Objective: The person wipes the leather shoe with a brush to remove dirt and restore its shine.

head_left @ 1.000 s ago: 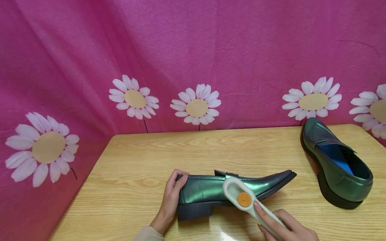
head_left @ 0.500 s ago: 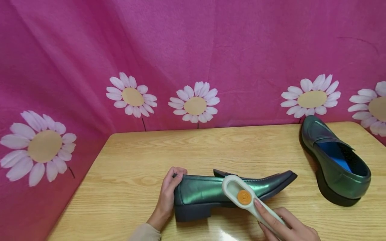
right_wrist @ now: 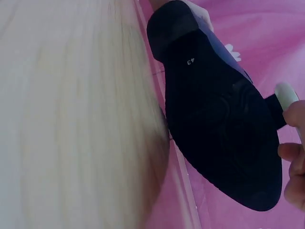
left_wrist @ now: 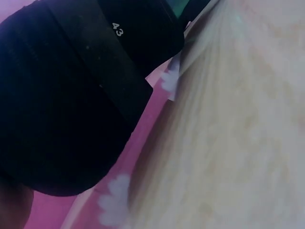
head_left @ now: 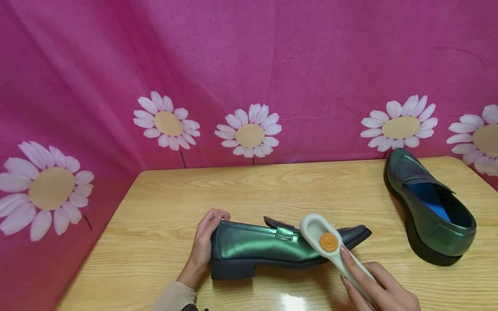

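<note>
A shiny green loafer (head_left: 253,244) is held off the table, its side facing me and its toe pointing right. My left hand (head_left: 204,237) grips it around the back of the heel. In my right hand (head_left: 383,287) is a pale-handled shoe brush (head_left: 328,242) with an orange round button, its head over the loafer's side near the toe. The right wrist view reveals dark bristles (right_wrist: 275,111) against the upper, beside the black sole (right_wrist: 214,109) marked 43. The heel block (left_wrist: 62,105) fills much of the left wrist view.
A matching green loafer (head_left: 435,211) with a blue insole stands on the right side of the wood-grain table (head_left: 163,194). Behind and to the left hangs a pink cloth (head_left: 218,52) printed with white daisies.
The held loafer and my left hand have shifted left. The brush has moved right and slightly up, nearer the toe, uncovering the strap. The head view has also shifted a little.
</note>
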Demonstrator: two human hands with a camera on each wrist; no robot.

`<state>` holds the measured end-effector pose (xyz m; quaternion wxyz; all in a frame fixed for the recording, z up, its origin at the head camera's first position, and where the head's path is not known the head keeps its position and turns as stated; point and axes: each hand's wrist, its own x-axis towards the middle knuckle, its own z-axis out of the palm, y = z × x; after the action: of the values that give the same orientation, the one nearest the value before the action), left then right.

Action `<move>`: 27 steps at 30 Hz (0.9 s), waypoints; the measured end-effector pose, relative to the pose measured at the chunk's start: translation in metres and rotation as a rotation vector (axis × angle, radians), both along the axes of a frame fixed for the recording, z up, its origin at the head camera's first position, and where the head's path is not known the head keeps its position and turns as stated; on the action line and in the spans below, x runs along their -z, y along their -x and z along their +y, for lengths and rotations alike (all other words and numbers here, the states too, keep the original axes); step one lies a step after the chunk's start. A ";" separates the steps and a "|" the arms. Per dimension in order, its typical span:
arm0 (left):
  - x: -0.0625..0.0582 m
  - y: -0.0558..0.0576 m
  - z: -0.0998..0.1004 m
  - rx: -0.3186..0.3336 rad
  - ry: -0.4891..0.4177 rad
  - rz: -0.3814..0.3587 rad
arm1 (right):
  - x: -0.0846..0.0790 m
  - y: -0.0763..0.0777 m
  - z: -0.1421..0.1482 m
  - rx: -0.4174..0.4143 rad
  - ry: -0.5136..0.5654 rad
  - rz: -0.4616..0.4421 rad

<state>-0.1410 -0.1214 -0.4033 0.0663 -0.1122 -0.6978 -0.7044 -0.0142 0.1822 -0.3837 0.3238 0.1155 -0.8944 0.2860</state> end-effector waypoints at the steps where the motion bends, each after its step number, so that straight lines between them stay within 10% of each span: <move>1: 0.000 0.001 -0.001 0.003 0.002 0.001 | 0.000 0.000 -0.001 -0.001 0.022 0.001; 9: -0.001 0.002 -0.004 -0.009 -0.010 -0.026 | 0.005 -0.002 -0.018 -0.111 -0.056 0.066; 20: 0.004 0.002 0.001 -0.054 -0.068 -0.069 | -0.010 0.003 0.006 0.071 0.000 -0.035; 27: 0.006 0.000 -0.003 -0.056 -0.049 -0.081 | 0.001 0.002 -0.008 -0.005 -0.047 0.013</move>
<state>-0.1409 -0.1240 -0.4094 0.0602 -0.0622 -0.6852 -0.7232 -0.0162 0.1747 -0.3847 0.3261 0.1274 -0.8985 0.2649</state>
